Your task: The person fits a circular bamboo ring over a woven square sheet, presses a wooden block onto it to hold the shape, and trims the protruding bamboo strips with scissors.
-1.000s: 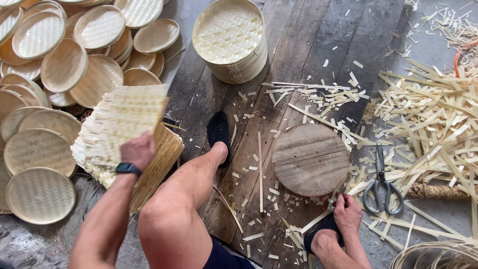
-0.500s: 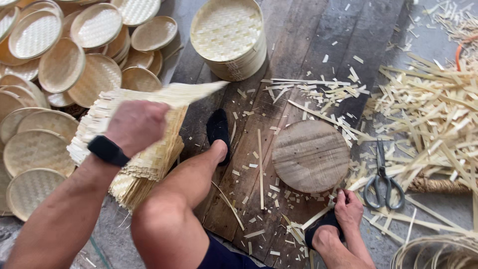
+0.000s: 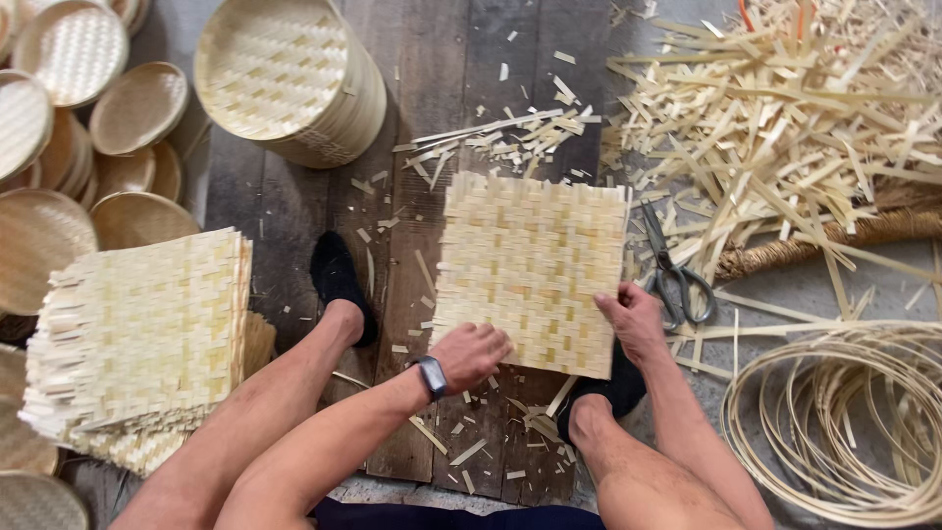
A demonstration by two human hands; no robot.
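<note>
Left hand: I see my left hand curled down on the near edge of one woven mat, fingers bent, pressing or gripping it; a dark wristband sits on that wrist.
Right hand: my right hand rests on the mat's near right corner, fingers partly folded, thumb on top of the weave.
Mat: one square of pale woven strips, lying flat on the plank floor between my two feet, ends fraying at the edges.
Feet: two, in dark socks; the left sock is just left of the mat, the right one is partly hidden under the mat's near right corner.
Mat stack: one stack of the same woven squares at my left; I cannot count the sheets.
Scissors: one pair, just beside the mat's right edge, near my right hand.
Tall round stack: one, a pile of round woven trays, far left of the mat.
Loose trays: at least seven round trays spread along the left edge, overlapping.
Strips: one large heap of cut strips at the far right; scraps scattered over the planks.
Hoops: one coil of thin hoops at the near right, well apart from the mat.
</note>
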